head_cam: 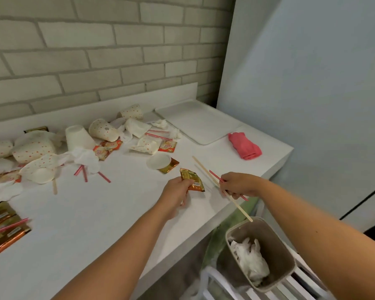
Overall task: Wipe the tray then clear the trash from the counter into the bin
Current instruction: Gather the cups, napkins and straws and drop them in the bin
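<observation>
My left hand (pixel 176 191) pinches a gold and orange sachet (pixel 192 179) just above the white counter (pixel 91 217). My right hand (pixel 239 184) grips a wooden stirrer (pixel 206 172) and a red straw (pixel 215 175) near the counter's front edge; the stirrer's lower end points at the beige bin (pixel 287 259). The bin stands below the counter with crumpled white tissue (pixel 250 259) inside. A white tray (pixel 200 121) lies bare at the counter's far right corner. A folded pink cloth (pixel 245 146) lies beside it.
Dotted paper cups (pixel 103 129), tissues (pixel 85 156), red straws (pixel 104 177), sachets (pixel 167 146) and a lid (pixel 158 161) litter the counter's left and middle. Gold packets (pixel 2 228) lie at the near left. A brick wall backs the counter; a grey panel (pixel 312 83) stands at right.
</observation>
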A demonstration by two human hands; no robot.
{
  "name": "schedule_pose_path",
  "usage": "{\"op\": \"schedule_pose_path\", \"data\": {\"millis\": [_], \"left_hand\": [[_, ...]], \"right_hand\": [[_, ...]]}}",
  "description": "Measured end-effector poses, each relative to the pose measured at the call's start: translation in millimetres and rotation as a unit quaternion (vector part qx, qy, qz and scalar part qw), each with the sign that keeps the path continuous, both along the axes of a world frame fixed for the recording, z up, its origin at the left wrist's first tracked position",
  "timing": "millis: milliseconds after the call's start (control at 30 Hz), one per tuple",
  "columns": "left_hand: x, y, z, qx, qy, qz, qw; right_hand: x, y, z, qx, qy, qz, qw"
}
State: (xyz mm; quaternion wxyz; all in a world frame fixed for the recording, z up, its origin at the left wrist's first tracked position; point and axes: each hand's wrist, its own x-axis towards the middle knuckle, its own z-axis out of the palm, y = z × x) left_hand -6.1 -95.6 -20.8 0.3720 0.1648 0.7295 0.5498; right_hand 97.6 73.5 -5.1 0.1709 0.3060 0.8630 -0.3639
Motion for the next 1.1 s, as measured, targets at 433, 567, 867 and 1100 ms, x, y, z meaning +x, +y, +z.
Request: {"op": "schedule_pose_path", "data": {"millis": [433, 567, 867, 1100], "left_hand": [[137, 94, -70, -0.108, 0.048, -0.269, 0.956], [154, 104, -108, -0.181, 0.014, -0.263, 0.948], [167, 118, -146, -0.216, -0.089, -0.167, 0.958], [161, 131, -129, -0.208, -0.125, -0.106, 0.964]], "right_hand": [[159, 94, -62, -0.328, -0.168, -0.096, 0.925], [177, 97, -91, -0.259, -0.276, -0.079, 0.922], [169, 92, -144, -0.061, -0.258, -0.105, 0.958], [149, 83, -140, -0.108, -0.201, -0.093, 0.969]]}}
